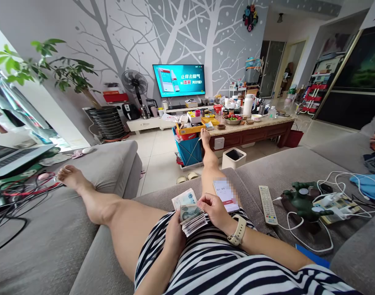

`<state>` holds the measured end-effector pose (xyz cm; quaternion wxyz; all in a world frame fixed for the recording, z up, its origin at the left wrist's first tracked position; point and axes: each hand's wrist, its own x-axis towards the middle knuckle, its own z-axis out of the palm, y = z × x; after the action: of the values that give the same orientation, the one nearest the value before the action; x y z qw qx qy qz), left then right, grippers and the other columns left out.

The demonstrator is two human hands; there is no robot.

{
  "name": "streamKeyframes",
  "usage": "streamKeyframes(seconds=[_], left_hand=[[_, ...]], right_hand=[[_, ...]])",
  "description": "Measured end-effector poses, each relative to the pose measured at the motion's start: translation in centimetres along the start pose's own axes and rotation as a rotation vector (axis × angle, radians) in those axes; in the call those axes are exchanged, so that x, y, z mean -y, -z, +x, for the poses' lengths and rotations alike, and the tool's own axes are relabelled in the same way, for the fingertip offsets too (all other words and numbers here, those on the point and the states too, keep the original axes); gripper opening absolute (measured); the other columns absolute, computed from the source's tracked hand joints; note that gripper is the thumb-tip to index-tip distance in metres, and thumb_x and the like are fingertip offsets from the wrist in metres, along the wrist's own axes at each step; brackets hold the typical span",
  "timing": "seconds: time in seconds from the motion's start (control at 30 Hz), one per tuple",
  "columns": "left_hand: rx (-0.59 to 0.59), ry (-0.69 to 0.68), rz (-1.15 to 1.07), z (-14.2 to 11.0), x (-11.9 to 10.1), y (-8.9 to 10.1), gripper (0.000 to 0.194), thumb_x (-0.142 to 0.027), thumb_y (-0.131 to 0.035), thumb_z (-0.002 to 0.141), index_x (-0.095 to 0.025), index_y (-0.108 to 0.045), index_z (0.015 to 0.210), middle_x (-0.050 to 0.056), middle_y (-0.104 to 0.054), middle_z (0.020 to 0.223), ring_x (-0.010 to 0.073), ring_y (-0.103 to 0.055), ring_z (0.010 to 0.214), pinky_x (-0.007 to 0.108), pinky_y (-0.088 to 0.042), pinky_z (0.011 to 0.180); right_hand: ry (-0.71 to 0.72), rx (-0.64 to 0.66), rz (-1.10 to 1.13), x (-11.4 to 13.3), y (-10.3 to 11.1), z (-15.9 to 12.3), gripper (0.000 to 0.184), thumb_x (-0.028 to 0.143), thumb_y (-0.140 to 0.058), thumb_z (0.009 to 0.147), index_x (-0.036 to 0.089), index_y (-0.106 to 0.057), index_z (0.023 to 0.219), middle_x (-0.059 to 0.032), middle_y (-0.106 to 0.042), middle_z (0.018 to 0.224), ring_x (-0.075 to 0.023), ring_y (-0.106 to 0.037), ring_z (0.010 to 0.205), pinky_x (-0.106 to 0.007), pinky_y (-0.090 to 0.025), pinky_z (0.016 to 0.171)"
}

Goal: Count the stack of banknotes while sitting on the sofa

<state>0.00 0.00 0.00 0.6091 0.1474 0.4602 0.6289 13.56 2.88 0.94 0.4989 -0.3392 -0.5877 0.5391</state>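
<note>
My left hand (174, 235) is closed around a thick stack of banknotes (193, 223), held above my lap. The stack's near edges fan out slightly, and a greenish note faces up on top. Beyond it, a paler bluish note (185, 198) sticks out at an angle. My right hand (217, 211), with a cream-banded watch (237, 230) on the wrist, pinches at the upper right edge of the notes with thumb and forefinger. Exactly how many notes that pinch takes in is hidden. A phone (223, 192) with a lit, partly blurred screen lies on my thigh beside the right hand.
On the grey sofa (251, 166) to my right lie a remote control (267, 205), a dark green figure (304, 203) and a power strip (336, 207) with white cables. A laptop (20, 157) and cables are at left. Ahead stand a cluttered coffee table (251, 129) and a bin (233, 157).
</note>
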Motion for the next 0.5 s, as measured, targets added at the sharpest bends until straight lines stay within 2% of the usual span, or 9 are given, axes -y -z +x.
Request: streamKeyframes(seconds=[0.13,0.27,0.4,0.5], left_hand=[[0.013,0.04,-0.029,-0.3,-0.1,-0.1,0.026,-0.025,-0.056,0.078,-0.011,-0.069,0.097,0.008,-0.074,0.081,0.0236,-0.069,0.085,0.036,-0.054,0.083],[-0.044,0.061,-0.037,-0.3,-0.2,-0.1,0.025,-0.024,-0.055,0.08,-0.011,-0.069,0.095,0.009,-0.074,0.081,0.0244,-0.069,0.089,0.038,-0.052,0.087],[-0.084,0.036,-0.008,-0.1,0.0,0.2,0.018,-0.022,-0.059,0.076,-0.012,-0.069,0.087,0.009,-0.074,0.078,0.0244,-0.069,0.088,0.037,-0.052,0.087],[-0.017,0.016,0.017,0.0,0.2,0.5,0.022,-0.023,-0.062,0.074,-0.011,-0.069,0.09,0.009,-0.074,0.079,0.0245,-0.069,0.085,0.037,-0.052,0.086]], right_hand=[[-0.015,0.055,0.027,0.4,0.0,-0.2,0.035,0.047,-0.055,0.083,0.018,-0.056,0.063,0.0016,-0.055,0.059,-0.0105,-0.041,0.051,-0.023,-0.034,0.051],[-0.063,0.101,0.074,0.3,-0.1,-0.2,0.036,0.05,-0.054,0.083,0.019,-0.056,0.066,0.0009,-0.059,0.056,-0.01,-0.042,0.047,-0.023,-0.032,0.049],[-0.059,0.042,0.074,-0.3,0.0,0.0,0.028,0.043,-0.064,0.077,0.019,-0.054,0.067,0.0036,-0.055,0.055,-0.0113,-0.047,0.051,-0.024,-0.036,0.053],[-0.069,-0.026,0.07,-0.9,0.1,0.2,0.024,0.037,-0.066,0.074,0.02,-0.052,0.067,0.0049,-0.051,0.056,-0.0115,-0.046,0.052,-0.024,-0.038,0.054]])
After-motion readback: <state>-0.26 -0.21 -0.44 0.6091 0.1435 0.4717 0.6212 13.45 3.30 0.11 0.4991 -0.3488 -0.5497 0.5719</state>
